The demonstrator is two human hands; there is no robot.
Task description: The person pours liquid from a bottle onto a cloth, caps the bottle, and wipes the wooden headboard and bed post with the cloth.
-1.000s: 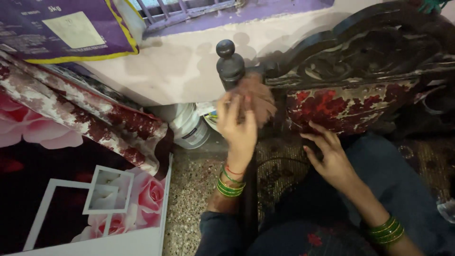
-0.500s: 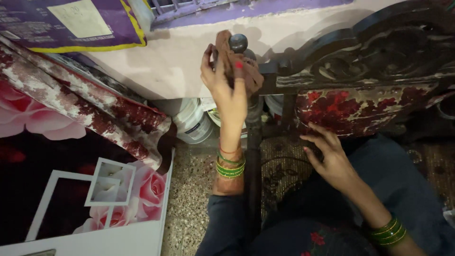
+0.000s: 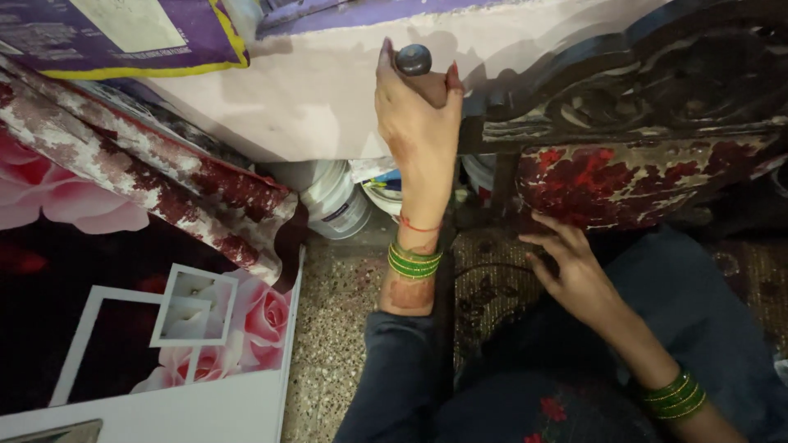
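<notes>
Left hand (image 3: pixel 414 123) is wrapped tight around the dark round-topped post (image 3: pixel 414 61) up at 12 o'clock. Right hand (image 3: pixel 574 271) rests loose and open, holding nothing, by the red floral cushion (image 3: pixel 640 176) at 3 o'clock. White lidded bucket (image 3: pixel 332 201) sits under the ledge, contents hidden.

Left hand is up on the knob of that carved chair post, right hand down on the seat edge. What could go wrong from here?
1. The left hand wraps the rounded knob with a brown cloth; the grip might slip off the smooth ball.
2. White buckets stand close under the chair; a shifted chair could knock them.
3. The right hand rests by the red seat cushion, and fingers could get pinched.
</notes>
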